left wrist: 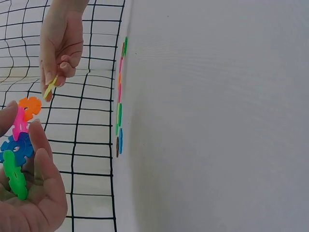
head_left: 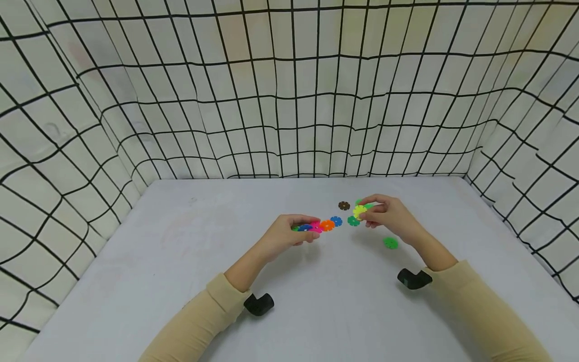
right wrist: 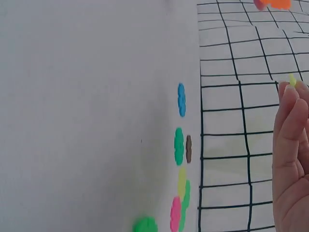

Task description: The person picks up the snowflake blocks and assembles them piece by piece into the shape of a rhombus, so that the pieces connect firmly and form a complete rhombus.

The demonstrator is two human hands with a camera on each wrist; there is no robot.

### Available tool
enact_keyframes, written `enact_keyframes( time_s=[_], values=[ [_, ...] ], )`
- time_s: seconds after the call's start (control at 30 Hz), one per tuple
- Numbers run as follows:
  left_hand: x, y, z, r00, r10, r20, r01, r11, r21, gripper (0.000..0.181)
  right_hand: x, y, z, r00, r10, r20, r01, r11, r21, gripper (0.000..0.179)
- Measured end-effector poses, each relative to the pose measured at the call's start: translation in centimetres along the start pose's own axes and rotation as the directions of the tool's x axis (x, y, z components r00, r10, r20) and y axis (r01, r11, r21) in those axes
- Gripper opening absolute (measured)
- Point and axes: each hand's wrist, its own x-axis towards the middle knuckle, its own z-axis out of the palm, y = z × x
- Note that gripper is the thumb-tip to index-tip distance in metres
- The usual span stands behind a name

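Note:
My left hand pinches a short chain of joined notched plastic discs. In the left wrist view the chain runs from a green disc through a blue disc and a pink disc to an orange disc at its free end. Between thumb and fingertips, my right hand holds a yellow notched disc. Both hands are raised above the table, facing each other. A small gap separates the yellow disc from the orange one.
Loose discs lie on the white table: a brown disc, a blue disc, a pink disc, and several green ones, including a green disc nearer the right forearm. White walls with a black grid enclose the table's back and sides.

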Motion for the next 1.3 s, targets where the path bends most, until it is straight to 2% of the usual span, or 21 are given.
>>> enact_keyframes(
  time_s=[0.33,0.63,0.8,0.9,1.07,1.3],
  values=[
    [0.2,-0.2,0.3,0.999,0.021,-0.04,-0.021,1.0,0.0,0.045,-0.2,-0.8,2.9,0.998,0.053,-0.045,-0.043,0.981,0.191,0.041],
    [0.2,-0.3,0.4,0.997,0.046,-0.056,-0.046,0.999,-0.005,0.049,-0.3,-1.2,4.6,0.998,0.033,-0.046,-0.02,0.966,0.256,0.037],
    [0.2,-0.2,0.6,0.998,0.044,-0.053,-0.045,0.999,-0.018,0.046,-0.3,-1.0,5.1,0.997,0.053,-0.048,-0.038,0.965,0.26,0.039],
    [0.2,-0.1,0.8,0.998,0.035,-0.054,-0.036,0.999,-0.022,0.046,-0.4,-0.9,5.2,0.998,0.039,-0.046,-0.026,0.967,0.253,0.041],
    [0.2,-0.1,0.9,0.998,0.048,-0.049,-0.047,0.999,0.008,0.045,-0.4,-0.8,5.3,0.998,0.028,-0.051,-0.015,0.97,0.241,0.039],
    [0.2,-0.3,1.0,0.997,0.064,-0.033,-0.063,0.998,0.028,0.046,-0.7,-0.8,5.3,0.997,0.062,-0.055,-0.048,0.972,0.23,0.039]
  ],
)
